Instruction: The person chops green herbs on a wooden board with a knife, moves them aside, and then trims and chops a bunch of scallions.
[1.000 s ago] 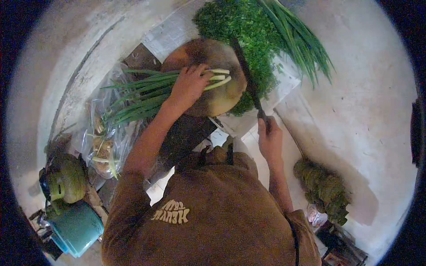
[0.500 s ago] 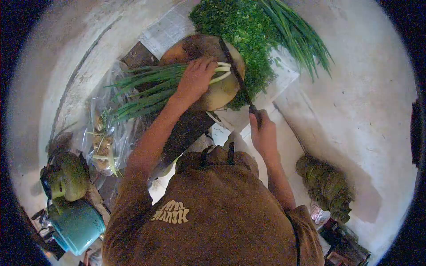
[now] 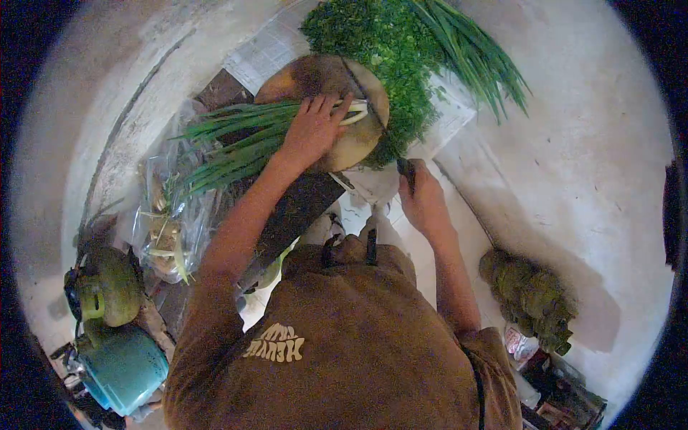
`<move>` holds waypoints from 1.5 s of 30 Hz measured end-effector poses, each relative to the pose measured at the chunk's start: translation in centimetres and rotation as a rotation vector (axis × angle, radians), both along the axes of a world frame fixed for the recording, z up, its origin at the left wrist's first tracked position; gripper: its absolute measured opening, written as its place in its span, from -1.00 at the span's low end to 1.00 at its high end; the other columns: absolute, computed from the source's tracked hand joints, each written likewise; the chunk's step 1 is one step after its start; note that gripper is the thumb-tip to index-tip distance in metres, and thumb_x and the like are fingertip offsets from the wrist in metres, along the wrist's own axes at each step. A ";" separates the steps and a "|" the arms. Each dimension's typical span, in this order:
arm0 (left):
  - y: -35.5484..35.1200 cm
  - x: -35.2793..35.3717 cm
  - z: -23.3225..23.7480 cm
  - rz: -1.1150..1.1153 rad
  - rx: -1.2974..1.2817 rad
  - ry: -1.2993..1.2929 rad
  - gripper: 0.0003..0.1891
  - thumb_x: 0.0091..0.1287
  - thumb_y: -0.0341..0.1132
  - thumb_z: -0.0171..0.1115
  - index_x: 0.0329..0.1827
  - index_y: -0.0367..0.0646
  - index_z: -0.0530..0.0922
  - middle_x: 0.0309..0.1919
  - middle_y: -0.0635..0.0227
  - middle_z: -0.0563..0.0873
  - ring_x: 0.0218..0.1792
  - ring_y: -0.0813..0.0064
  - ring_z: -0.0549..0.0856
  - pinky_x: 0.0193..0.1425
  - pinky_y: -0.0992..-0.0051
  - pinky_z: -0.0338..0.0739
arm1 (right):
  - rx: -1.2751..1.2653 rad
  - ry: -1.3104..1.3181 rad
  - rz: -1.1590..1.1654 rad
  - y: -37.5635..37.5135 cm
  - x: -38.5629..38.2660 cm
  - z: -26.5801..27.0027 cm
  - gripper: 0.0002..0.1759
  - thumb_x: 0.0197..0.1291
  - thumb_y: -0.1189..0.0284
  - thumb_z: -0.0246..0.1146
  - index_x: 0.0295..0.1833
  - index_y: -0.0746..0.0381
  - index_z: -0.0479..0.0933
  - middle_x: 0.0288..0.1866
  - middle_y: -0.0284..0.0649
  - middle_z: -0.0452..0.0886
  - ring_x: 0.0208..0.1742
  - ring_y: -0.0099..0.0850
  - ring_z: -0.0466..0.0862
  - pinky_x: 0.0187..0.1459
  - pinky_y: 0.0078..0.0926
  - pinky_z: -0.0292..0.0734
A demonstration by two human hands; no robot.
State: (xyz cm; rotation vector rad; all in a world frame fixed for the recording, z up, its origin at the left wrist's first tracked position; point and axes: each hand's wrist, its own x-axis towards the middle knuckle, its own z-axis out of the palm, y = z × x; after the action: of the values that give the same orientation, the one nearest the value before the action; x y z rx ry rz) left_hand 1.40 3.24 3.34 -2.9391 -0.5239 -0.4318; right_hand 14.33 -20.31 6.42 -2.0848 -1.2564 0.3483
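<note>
My left hand [image 3: 315,130] is closed over a bunch of spring onions [image 3: 247,117], pressing it on a round wooden chopping board [image 3: 294,77]. The white ends stick out to the right of my fingers, and the long green leaves trail left past the board's edge. My right hand [image 3: 426,199] grips the black handle of a knife [image 3: 406,169]. Its thin, dark blade lies across the right part of the board, at the white ends, and is partly blurred. A heap of chopped greens [image 3: 394,68] borders the board on the right.
Uncut spring onions [image 3: 476,54] lie beyond the heap, on newspaper [image 3: 261,54] and the floor. A clear plastic bag [image 3: 197,222] with scraps is at the left. Farther out are a green gas cylinder [image 3: 118,287], a teal container [image 3: 129,369] and a dark, lumpy bundle [image 3: 527,297].
My right hand has shifted slightly down with the knife, and the blade has drawn back along the white ends. My left hand stays on the bunch.
</note>
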 end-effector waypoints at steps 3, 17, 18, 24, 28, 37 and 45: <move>-0.1 0.4 -0.2 0.053 0.011 0.051 -0.40 0.33 -0.24 0.10 0.46 -0.14 0.33 0.18 0.14 0.54 0.21 0.15 0.50 0.28 0.12 0.39 | -0.100 0.007 0.018 0.5 0.3 -0.6 -0.60 0.40 0.24 0.12 0.06 0.39 0.35 -0.36 0.23 0.63 -0.26 0.27 0.62 -0.20 0.14 0.55; 0.4 0.4 -2.1 -0.012 0.129 -0.117 -0.47 0.37 -0.15 0.12 0.38 -0.15 0.41 0.06 0.14 0.58 0.10 0.14 0.54 0.22 0.17 0.45 | -0.085 -0.152 -0.049 3.6 3.9 0.1 -0.62 0.40 0.27 0.07 -0.22 0.44 0.47 -0.44 0.29 0.59 -0.36 0.24 0.62 -0.25 0.16 0.52; 0.4 0.4 -2.0 -0.019 0.120 -0.109 -0.46 0.37 -0.14 0.11 0.38 -0.16 0.41 0.05 0.14 0.58 0.09 0.13 0.54 0.22 0.17 0.46 | -0.074 -0.190 -0.039 3.8 3.9 -0.4 -0.62 0.40 0.26 0.07 -0.22 0.44 0.47 -0.45 0.28 0.59 -0.37 0.24 0.62 -0.25 0.15 0.53; -0.5 0.7 -1.0 0.003 -0.020 -0.103 -0.46 0.38 -0.15 0.13 0.40 -0.15 0.41 0.13 0.10 0.55 0.16 0.05 0.52 0.26 0.17 0.48 | -0.187 -0.146 -0.085 5.2 -0.5 -0.9 -0.62 0.41 0.23 0.06 -0.13 0.40 0.42 -0.44 0.26 0.60 -0.38 0.21 0.65 -0.30 0.14 0.55; -0.4 0.8 -1.6 0.006 0.058 -0.122 -0.45 0.32 -0.25 0.18 0.37 -0.22 0.40 0.09 0.13 0.55 0.09 0.11 0.53 0.22 0.22 0.49 | -0.176 -0.123 -0.087 5.4 -0.6 -0.6 -0.63 0.42 0.23 0.04 -0.12 0.40 0.39 -0.43 0.26 0.60 -0.38 0.21 0.65 -0.33 0.14 0.55; -0.4 0.4 -1.8 -0.053 -0.252 -0.273 -0.60 0.30 -0.30 0.23 0.21 -0.04 0.55 0.13 0.19 0.56 0.12 0.01 0.56 0.19 0.15 0.53 | -0.164 -0.071 -0.082 6.3 -0.9 -1.5 -0.65 0.42 0.28 0.08 -0.21 0.43 0.40 -0.46 0.29 0.57 -0.37 0.26 0.61 -0.30 0.14 0.50; -1.7 0.7 -0.7 0.049 -0.216 -0.251 -0.60 0.24 -0.32 0.26 0.16 -0.13 0.54 0.09 0.24 0.56 0.08 0.11 0.56 0.19 0.19 0.51 | -0.297 -0.167 -0.102 5.7 3.0 0.0 -0.60 0.45 0.20 0.03 -0.11 0.40 0.40 -0.38 0.23 0.62 -0.33 0.18 0.67 -0.28 0.08 0.59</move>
State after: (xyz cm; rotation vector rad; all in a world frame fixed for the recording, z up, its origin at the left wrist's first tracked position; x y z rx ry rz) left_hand 2.10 1.50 2.63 -3.0854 -0.7122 -0.7920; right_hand 17.30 -14.58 6.38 -2.4650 -1.2487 0.3370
